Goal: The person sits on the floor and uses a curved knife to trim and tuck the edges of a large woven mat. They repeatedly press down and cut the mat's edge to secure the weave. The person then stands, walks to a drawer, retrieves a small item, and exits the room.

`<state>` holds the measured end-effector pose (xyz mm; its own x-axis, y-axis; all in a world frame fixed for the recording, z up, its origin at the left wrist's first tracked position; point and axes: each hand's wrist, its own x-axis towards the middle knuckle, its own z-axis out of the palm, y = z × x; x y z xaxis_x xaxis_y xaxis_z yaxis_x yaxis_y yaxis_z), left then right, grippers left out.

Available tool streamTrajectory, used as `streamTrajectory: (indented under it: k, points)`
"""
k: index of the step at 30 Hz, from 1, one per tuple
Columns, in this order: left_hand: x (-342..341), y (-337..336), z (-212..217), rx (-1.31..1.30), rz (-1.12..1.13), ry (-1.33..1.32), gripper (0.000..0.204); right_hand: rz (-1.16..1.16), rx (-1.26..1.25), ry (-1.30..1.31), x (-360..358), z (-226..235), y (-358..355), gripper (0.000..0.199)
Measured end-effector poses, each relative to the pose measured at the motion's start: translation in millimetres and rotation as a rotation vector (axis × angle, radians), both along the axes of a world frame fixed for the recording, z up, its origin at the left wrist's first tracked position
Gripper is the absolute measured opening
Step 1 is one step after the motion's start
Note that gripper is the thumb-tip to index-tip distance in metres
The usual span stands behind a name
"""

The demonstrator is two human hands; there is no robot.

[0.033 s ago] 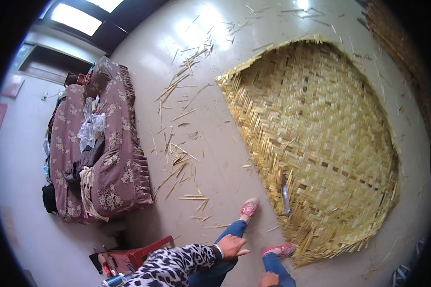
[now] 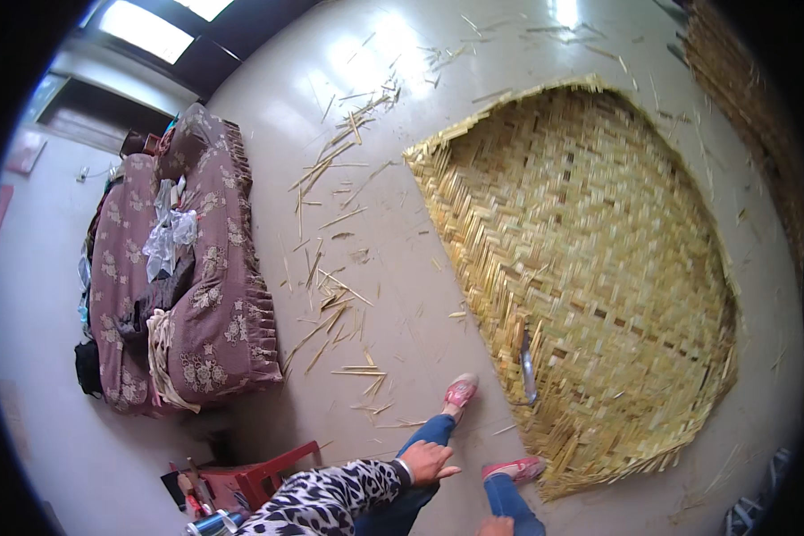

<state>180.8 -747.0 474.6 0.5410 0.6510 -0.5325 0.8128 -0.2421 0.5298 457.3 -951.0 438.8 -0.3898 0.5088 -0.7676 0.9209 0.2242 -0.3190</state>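
Big woven mat [image 2: 590,268] lies flat on the floor [image 2: 393,295], pale yellow flat strips in a herringbone plait, near edge ragged with loose strip ends. A knife [image 2: 527,362], dull metal blade, lies on the mat near that frayed edge. Loose strips [image 2: 330,304] and splinters are scattered over the glossy beige floor left of the mat. Sofa [image 2: 174,277] at left, brown floral cloth cover with frilled hem, crumpled clear plastic and clothes on top. Red stool [image 2: 268,478] at bottom left.

Left hand [image 2: 429,462], leopard-print sleeve, hangs over the blue-jeaned left leg, fingers loosely half curled, empty, touching nothing clearly. Right hand [image 2: 494,528] is only a sliver at the bottom edge; cannot tell whether open or closed. Pink shoes [image 2: 461,391] stand on the floor just beside the mat's near edge, the right one touching the fringe.
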Motion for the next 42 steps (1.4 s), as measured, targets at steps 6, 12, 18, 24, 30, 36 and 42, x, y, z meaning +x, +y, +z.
streamTrajectory:
  k: [6,12,18,24,30,36,42]
  points:
    - [-61.2,-39.5,64.5,-0.036,0.704,0.209,0.046,-0.232,-0.099,0.081,-60.0,116.2,78.9,0.020]
    - [-163.8,-92.1,111.5,-0.060,1.110,0.308,0.036,-0.311,-0.096,0.121,-138.5,146.3,191.9,0.022]
    - [-289.3,-136.7,156.6,0.187,1.266,0.402,0.047,-0.283,-0.065,0.185,-240.3,173.5,316.6,0.025]
    - [-353.2,-134.4,184.1,0.157,2.222,0.227,0.065,-0.279,-0.063,0.255,-329.4,193.0,403.2,0.028]
    - [-385.1,-104.7,151.5,0.144,2.458,0.011,0.066,-0.327,-0.101,0.279,-363.1,182.9,470.4,0.031]
    - [-426.9,-18.4,147.3,0.143,2.516,-0.109,0.069,-0.480,-0.176,0.154,-315.7,157.1,560.1,0.035]
    - [-462.4,106.6,198.9,-0.162,2.314,-0.126,0.081,-0.689,-0.301,-0.137,-215.2,134.9,673.7,0.039]
